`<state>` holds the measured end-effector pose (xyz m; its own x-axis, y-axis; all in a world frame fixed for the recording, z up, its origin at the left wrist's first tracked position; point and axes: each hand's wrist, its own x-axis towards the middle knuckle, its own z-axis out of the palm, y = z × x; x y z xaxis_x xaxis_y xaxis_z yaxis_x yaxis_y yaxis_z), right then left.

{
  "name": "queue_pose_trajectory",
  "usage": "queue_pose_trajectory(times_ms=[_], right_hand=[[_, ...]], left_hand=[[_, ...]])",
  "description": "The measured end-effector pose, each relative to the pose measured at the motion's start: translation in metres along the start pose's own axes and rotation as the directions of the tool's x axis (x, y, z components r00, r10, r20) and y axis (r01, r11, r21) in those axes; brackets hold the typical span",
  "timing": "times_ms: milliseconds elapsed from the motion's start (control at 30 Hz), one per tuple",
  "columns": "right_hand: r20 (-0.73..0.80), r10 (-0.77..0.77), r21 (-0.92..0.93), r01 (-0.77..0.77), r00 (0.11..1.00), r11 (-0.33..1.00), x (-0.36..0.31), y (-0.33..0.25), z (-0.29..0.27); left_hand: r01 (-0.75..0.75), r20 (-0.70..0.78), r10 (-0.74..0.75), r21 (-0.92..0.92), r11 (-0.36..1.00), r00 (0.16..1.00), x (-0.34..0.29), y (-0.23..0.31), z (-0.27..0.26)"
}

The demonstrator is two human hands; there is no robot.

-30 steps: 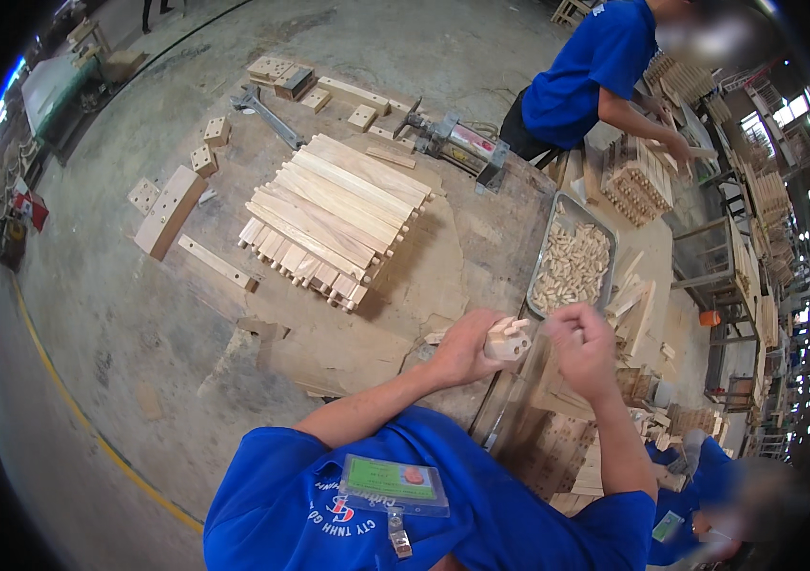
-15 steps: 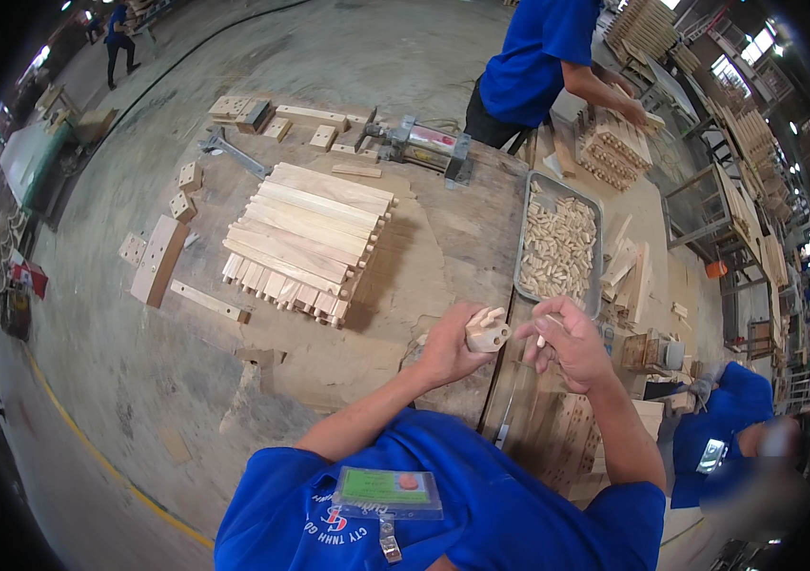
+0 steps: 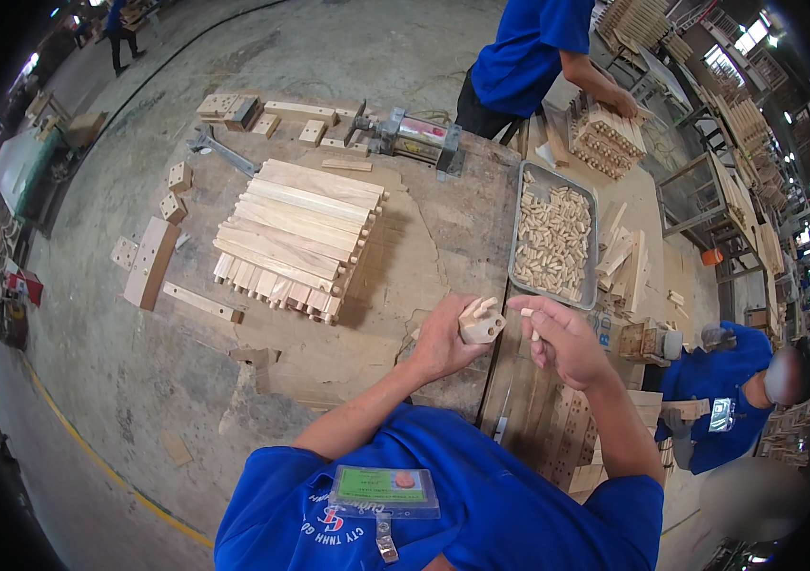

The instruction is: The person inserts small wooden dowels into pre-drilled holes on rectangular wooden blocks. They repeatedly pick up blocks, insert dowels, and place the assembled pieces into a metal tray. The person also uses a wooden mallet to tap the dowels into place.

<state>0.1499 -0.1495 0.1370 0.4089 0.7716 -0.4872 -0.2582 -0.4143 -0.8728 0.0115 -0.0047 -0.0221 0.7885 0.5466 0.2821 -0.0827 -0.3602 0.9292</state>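
My left hand point(image 3: 435, 344) is closed around a pale wooden block point(image 3: 483, 330) with round holes in its end face. A few dowels point(image 3: 481, 306) stick up at the block's upper side, by my fingers. Just to the right, my right hand point(image 3: 569, 344) pinches a small wooden dowel point(image 3: 531, 328) between thumb and fingers, a short gap away from the block. Beyond both hands a grey metal tray point(image 3: 516, 231) holds a heap of loose dowels point(image 3: 553, 238).
A stack of wooden slats point(image 3: 300, 224) with dowelled ends lies on the worktable. Behind it are a wrench point(image 3: 222, 149), a clamp-like cylinder point(image 3: 416, 136) and drilled blocks. One co-worker point(image 3: 529, 67) handles stacked pieces at the far side; another person point(image 3: 719, 381) stands at right.
My two hands stay close together, and the dowel in my right fingers shows more plainly. The person at right has shifted and now shows a wooden piece at hand.
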Motion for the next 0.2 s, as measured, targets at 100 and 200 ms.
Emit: queue_pose_trajectory(times_ms=[100,200], right_hand=[[0.036,-0.129,-0.401,0.132,0.991,0.906,0.002,0.005,-0.002],[0.069,-0.292,-0.657,0.263,0.954,0.706,0.009,0.016,-0.006]], left_hand=[[-0.002,-0.002,0.002,-0.019,1.000,1.000,0.000,0.002,0.000],[0.009,0.000,-0.009,-0.024,1.000,1.000,0.000,0.002,-0.001]])
